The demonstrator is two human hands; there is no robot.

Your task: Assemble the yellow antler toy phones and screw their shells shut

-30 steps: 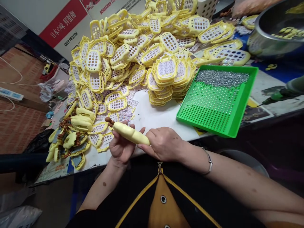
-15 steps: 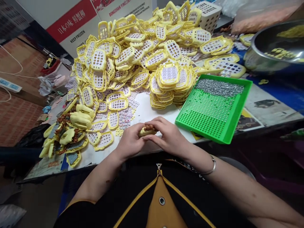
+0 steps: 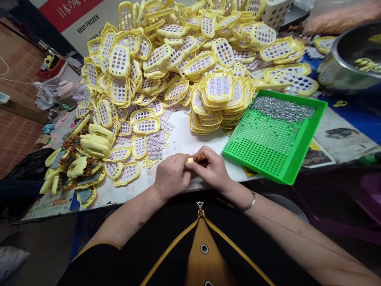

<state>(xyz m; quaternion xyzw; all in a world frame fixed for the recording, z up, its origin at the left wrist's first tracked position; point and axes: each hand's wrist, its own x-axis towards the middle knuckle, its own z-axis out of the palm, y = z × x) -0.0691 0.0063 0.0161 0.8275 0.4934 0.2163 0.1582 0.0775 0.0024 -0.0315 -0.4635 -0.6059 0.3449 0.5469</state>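
My left hand (image 3: 173, 175) is closed around a small yellow plastic part (image 3: 189, 160), and only a bit of it shows past my fingers. A knobbly brown piece (image 3: 199, 158) sticks out beside it, pinched by the curled fingers of my right hand (image 3: 213, 169). Whether the two pieces are joined is hidden. Both hands meet over the table's front edge, close to my body. Left of them lie yellow frames with white button pads (image 3: 129, 172). To the right, a green perforated tray (image 3: 264, 139) holds a heap of small metal screws (image 3: 282, 109).
A large pile of yellow-framed pads (image 3: 160, 55) covers the back of the table, with a neat stack (image 3: 218, 85) before it. Yellow shells with brown parts (image 3: 80, 167) are heaped at left. A metal bowl (image 3: 342, 67) stands at right.
My left hand has wrapped further over the yellow part, so less of it shows. The brown piece now points to the right. The view has tipped slightly downward.
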